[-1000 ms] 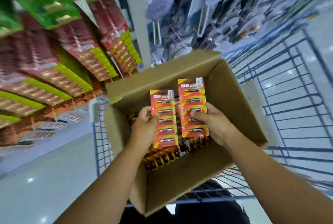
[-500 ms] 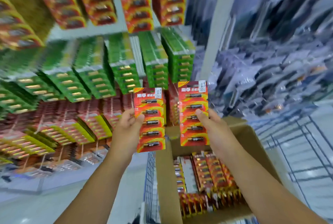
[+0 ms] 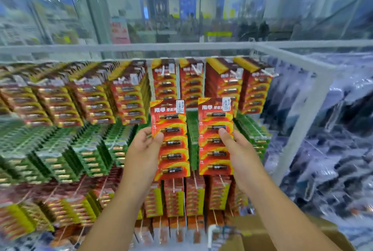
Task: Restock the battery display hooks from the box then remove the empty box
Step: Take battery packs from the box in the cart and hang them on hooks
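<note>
1. The left hand (image 3: pixel 144 145) pinches 1 battery card (image 3: pixel 171 139); the right hand (image 3: pixel 238 147) pinches another battery card (image 3: pixel 216 136).
2. Both cards have risen from the box (image 3: pixel 282 236) to the top hook row (image 3: pixel 181 81).
3. Hanging probably comes next; hooks are blurred.

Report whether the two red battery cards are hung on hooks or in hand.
In hand: the left hand holds the left card, the right hand the right card.
</note>
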Action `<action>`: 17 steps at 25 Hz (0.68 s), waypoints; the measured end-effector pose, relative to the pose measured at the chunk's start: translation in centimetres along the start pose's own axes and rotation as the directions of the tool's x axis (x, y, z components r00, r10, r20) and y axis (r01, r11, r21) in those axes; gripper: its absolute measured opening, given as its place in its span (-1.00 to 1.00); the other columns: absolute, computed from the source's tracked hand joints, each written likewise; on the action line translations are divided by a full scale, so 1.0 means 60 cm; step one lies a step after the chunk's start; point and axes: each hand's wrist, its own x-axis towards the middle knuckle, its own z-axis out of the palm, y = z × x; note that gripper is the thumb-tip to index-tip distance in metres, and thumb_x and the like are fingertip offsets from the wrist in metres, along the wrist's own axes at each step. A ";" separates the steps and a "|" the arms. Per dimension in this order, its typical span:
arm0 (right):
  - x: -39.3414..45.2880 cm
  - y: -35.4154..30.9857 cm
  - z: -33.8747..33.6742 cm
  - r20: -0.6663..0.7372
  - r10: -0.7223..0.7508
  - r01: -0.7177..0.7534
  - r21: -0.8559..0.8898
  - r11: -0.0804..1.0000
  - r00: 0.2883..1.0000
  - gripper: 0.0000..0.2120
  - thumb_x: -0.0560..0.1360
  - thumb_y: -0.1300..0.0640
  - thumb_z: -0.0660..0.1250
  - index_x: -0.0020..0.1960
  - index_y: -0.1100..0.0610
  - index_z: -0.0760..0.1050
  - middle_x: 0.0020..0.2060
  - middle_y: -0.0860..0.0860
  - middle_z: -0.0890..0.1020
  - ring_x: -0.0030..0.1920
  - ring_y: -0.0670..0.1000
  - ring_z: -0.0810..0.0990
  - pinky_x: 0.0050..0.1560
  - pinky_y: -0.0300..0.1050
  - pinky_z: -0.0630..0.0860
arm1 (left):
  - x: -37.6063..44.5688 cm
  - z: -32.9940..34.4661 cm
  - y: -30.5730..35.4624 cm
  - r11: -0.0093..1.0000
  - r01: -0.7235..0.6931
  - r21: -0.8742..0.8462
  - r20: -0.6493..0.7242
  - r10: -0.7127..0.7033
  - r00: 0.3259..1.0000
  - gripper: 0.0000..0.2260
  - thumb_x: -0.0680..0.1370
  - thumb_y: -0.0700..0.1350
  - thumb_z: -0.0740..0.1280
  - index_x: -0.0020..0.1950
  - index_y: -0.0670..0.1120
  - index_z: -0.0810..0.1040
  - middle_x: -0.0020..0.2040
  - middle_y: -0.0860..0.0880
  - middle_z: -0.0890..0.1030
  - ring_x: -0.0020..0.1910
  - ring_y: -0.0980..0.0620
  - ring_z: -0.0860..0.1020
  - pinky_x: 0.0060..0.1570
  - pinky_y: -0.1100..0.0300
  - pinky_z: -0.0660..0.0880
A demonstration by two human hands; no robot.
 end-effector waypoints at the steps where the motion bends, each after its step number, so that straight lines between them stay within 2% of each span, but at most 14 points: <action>1: 0.007 -0.015 0.017 0.005 -0.015 0.015 0.006 1.000 1.000 -0.82 0.64 -0.16 0.31 0.18 -0.18 0.61 0.03 -0.13 0.77 0.07 -0.02 0.75 0.19 0.15 0.64 | 0.015 -0.010 0.012 1.000 -0.019 -0.004 0.009 0.019 1.000 -0.80 0.70 0.02 0.31 0.31 0.05 0.54 0.04 0.10 0.75 0.07 0.03 0.71 0.14 -0.11 0.63; 4: 0.016 -0.043 0.046 0.024 -0.037 0.035 0.055 0.998 0.999 -0.89 0.62 -0.18 0.32 0.12 -0.24 0.56 0.01 -0.27 0.72 0.01 -0.16 0.71 0.09 -0.06 0.61 | 0.044 -0.019 0.031 0.999 -0.042 -0.010 0.001 0.042 0.999 -0.68 0.69 0.08 0.30 0.43 0.06 0.47 0.13 0.14 0.71 0.15 0.08 0.67 0.20 -0.06 0.60; 5: 0.021 -0.051 0.054 0.040 -0.052 0.050 0.063 0.997 0.998 -0.78 0.60 -0.21 0.34 0.22 -0.24 0.54 0.10 -0.30 0.67 0.11 -0.17 0.66 0.17 -0.04 0.58 | 0.052 -0.021 0.034 0.999 -0.046 -0.027 0.006 0.046 0.999 -0.68 0.69 0.09 0.31 0.43 0.06 0.47 0.14 0.12 0.72 0.14 0.06 0.69 0.18 -0.09 0.61; 7: 0.029 -0.066 0.067 0.047 -0.029 0.026 0.073 0.997 0.998 -0.33 0.45 -0.39 0.43 0.48 -0.17 0.44 0.33 -0.23 0.57 0.36 -0.04 0.54 0.40 0.20 0.48 | 0.063 -0.018 0.047 0.999 -0.037 -0.014 -0.001 0.037 0.999 -0.67 0.67 0.12 0.32 0.42 0.09 0.49 0.16 0.10 0.72 0.17 0.03 0.68 0.20 -0.14 0.61; 8: 0.041 -0.066 0.069 0.028 -0.039 0.037 0.068 0.997 0.999 -0.20 0.36 -0.46 0.46 0.50 -0.16 0.43 0.36 -0.18 0.59 0.38 0.02 0.55 0.41 0.26 0.48 | 0.072 -0.016 0.049 0.999 -0.045 0.007 -0.010 0.045 0.999 -0.67 0.66 0.14 0.32 0.40 0.10 0.49 0.17 0.10 0.71 0.19 0.03 0.67 0.22 -0.12 0.60; 9: 0.047 -0.072 0.072 0.010 -0.044 0.043 0.068 0.997 0.999 -0.27 0.36 -0.45 0.46 0.43 -0.16 0.49 0.30 -0.15 0.64 0.31 0.02 0.61 0.34 0.25 0.54 | 0.077 -0.012 0.056 0.999 -0.048 0.020 -0.014 0.048 0.999 -0.69 0.67 0.13 0.32 0.38 0.10 0.50 0.16 0.10 0.71 0.18 0.05 0.65 0.20 -0.06 0.59; 11: 0.053 -0.089 0.080 0.020 -0.046 0.043 0.107 0.993 0.999 -0.64 0.54 -0.28 0.39 0.26 -0.15 0.56 0.16 -0.17 0.69 0.16 -0.04 0.65 0.21 0.13 0.60 | 0.085 -0.005 0.067 0.999 -0.047 0.025 -0.015 0.047 0.999 -0.73 0.68 0.11 0.31 0.36 0.10 0.48 0.18 0.09 0.69 0.13 0.05 0.62 0.12 0.03 0.57; 12: 0.054 -0.093 0.081 0.028 -0.065 0.061 0.106 0.992 0.998 -0.65 0.58 -0.25 0.35 0.29 -0.14 0.54 0.20 -0.18 0.65 0.19 -0.04 0.63 0.27 0.13 0.57 | 0.088 -0.001 0.072 0.999 -0.046 0.029 -0.014 0.046 0.999 -0.73 0.68 0.11 0.30 0.36 0.11 0.46 0.21 0.07 0.68 0.12 0.02 0.64 0.12 -0.01 0.60; 13: 0.054 -0.097 0.081 0.034 -0.072 0.068 0.099 0.993 0.997 -0.56 0.57 -0.26 0.35 0.39 -0.13 0.48 0.31 -0.18 0.59 0.29 0.00 0.58 0.37 0.18 0.50 | 0.090 0.003 0.076 0.998 -0.043 0.035 -0.018 0.044 0.999 -0.73 0.69 0.10 0.30 0.37 0.10 0.45 0.22 0.05 0.67 0.12 -0.07 0.65 0.11 -0.08 0.60; 15: 0.069 -0.097 0.079 0.022 -0.069 0.067 0.094 0.993 0.997 -0.28 0.54 -0.31 0.36 0.60 -0.07 0.30 0.50 -0.13 0.42 0.50 0.07 0.42 0.51 0.24 0.35 | 0.099 0.006 0.079 0.997 -0.045 0.062 -0.024 0.047 0.999 -0.65 0.69 0.10 0.29 0.47 0.08 0.44 0.32 0.02 0.63 0.26 -0.26 0.60 0.20 -0.24 0.57; 17: 0.073 -0.101 0.083 -0.013 -0.066 0.067 0.051 0.996 0.998 -0.24 0.58 -0.28 0.33 0.66 -0.02 0.18 0.58 -0.08 0.32 0.57 0.09 0.31 0.55 0.24 0.29 | 0.105 0.010 0.082 0.996 -0.028 0.087 -0.026 0.030 0.999 -0.60 0.69 0.14 0.28 0.51 0.10 0.41 0.38 0.05 0.60 0.31 -0.34 0.57 0.23 -0.31 0.54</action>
